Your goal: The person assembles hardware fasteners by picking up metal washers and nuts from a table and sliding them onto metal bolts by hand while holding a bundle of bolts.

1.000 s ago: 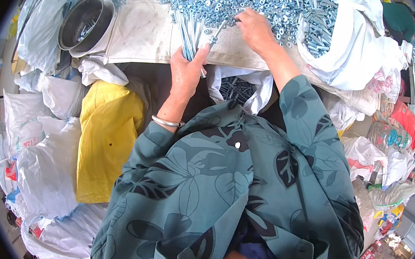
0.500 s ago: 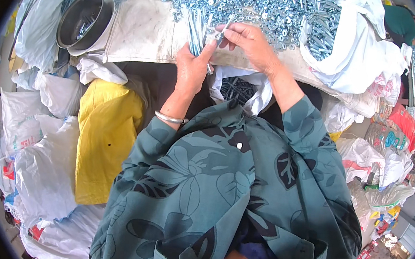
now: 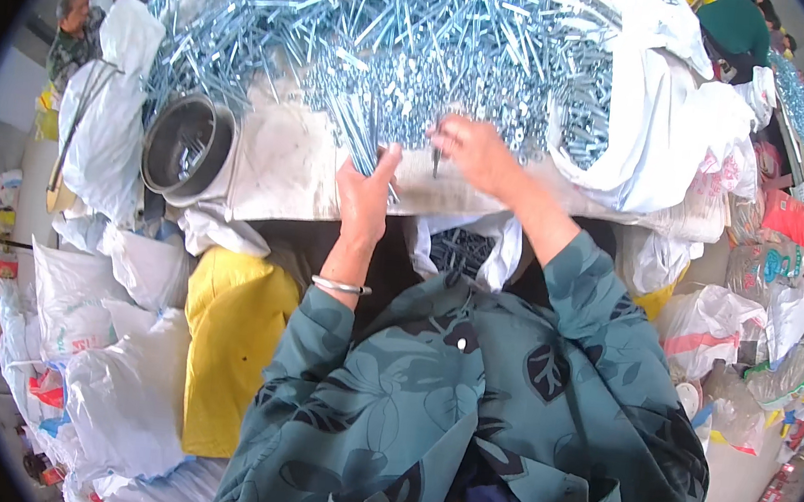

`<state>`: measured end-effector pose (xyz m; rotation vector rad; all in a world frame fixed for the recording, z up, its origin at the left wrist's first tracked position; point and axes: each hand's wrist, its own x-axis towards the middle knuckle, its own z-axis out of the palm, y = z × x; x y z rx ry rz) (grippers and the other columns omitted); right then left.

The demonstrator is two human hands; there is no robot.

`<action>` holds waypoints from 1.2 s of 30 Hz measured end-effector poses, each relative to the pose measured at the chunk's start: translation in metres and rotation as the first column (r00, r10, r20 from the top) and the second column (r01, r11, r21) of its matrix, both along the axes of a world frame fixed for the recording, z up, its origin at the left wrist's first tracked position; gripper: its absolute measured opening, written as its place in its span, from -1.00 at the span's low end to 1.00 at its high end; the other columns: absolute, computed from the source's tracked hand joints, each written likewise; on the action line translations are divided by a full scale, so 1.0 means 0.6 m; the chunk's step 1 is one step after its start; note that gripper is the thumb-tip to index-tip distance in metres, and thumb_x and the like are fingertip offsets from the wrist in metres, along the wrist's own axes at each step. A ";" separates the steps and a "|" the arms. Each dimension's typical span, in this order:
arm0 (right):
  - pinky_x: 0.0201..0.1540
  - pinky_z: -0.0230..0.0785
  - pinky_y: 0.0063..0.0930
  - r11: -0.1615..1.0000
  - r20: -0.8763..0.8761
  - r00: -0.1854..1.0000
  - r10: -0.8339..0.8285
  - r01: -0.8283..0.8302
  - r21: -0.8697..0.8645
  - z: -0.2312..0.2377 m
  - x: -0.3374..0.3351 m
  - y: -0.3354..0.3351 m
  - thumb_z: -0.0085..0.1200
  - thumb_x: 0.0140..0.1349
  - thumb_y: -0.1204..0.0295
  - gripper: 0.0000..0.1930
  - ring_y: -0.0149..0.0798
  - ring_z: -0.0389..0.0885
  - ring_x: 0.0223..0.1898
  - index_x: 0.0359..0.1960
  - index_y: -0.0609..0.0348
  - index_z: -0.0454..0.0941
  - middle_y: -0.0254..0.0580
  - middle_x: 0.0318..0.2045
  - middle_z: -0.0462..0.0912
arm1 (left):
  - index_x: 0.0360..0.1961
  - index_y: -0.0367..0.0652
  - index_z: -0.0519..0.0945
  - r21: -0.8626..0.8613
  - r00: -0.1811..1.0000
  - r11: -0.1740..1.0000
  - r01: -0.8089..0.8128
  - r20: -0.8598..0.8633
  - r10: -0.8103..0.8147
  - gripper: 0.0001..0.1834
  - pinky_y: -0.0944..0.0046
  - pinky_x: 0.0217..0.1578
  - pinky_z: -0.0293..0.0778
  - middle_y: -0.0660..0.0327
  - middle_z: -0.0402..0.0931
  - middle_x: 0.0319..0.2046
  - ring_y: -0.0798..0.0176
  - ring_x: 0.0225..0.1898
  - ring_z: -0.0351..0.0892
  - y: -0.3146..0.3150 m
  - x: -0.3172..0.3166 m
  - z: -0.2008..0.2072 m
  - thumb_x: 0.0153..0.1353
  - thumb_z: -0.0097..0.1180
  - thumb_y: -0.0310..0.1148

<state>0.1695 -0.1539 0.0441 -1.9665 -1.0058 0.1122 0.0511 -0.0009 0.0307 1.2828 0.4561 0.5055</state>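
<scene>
My left hand (image 3: 363,197) is closed round a bundle of long, thin silvery bolts (image 3: 357,129), which fan out upward and away from me over the table's near edge. To its right, my right hand (image 3: 479,158) is closed in a pinch and slightly blurred. A short, dark, bolt-like piece (image 3: 435,164) sticks down from its fingertips; its exact kind is unclear. Just beyond both hands lies a spread of small nuts and washers (image 3: 465,97). Farther back is a heap of loose long bolts (image 3: 377,11).
A dark round bowl (image 3: 161,155) with a few metal pieces stands at the table's left. On the right, a white sack (image 3: 648,130) lies beside more bolts. Below the edge is a white bag (image 3: 505,251) of dark screws. Yellow (image 3: 232,360) and white sacks (image 3: 123,389) crowd the left.
The view has tilted up, showing more of the bolt heap and a person at far left. My right hand has moved away from the bundle, to the right; the left still grips it.
</scene>
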 end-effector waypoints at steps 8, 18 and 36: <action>-0.17 0.40 -0.09 0.996 0.051 0.997 0.057 -0.060 0.058 0.019 -0.050 0.002 0.01 0.33 0.40 -0.81 0.18 0.57 -0.22 -0.22 0.32 0.51 0.13 -0.29 0.57 | -0.20 -0.31 0.61 0.204 0.977 0.958 0.201 0.023 -0.210 -0.72 0.46 -0.57 0.33 0.30 0.56 -0.48 0.53 -0.59 0.40 -0.009 0.024 0.059 0.15 0.32 -0.35; -0.15 0.43 -0.12 0.996 0.130 0.989 0.074 -0.080 0.036 -0.006 -0.042 0.009 0.08 0.28 0.48 -0.75 0.13 0.58 -0.19 -0.02 0.24 0.50 0.05 -0.23 0.56 | -0.26 -0.31 0.59 0.334 0.973 0.914 0.231 -0.061 -0.224 -0.71 0.46 -0.57 0.35 0.26 0.57 -0.50 0.51 -0.61 0.42 -0.006 0.032 0.076 0.12 0.33 -0.30; -0.11 0.42 -0.42 0.911 -0.290 0.946 -0.147 0.244 0.334 -0.031 -0.059 -0.006 -0.02 0.41 0.23 -0.57 -0.32 0.65 -0.23 0.22 0.17 0.39 -0.06 -0.26 0.70 | -0.28 -0.36 0.60 0.510 0.982 0.842 0.178 -0.033 -0.188 -0.72 0.30 -0.37 0.47 0.18 0.62 -0.49 0.44 -0.44 0.52 -0.011 0.037 0.066 0.12 0.33 -0.35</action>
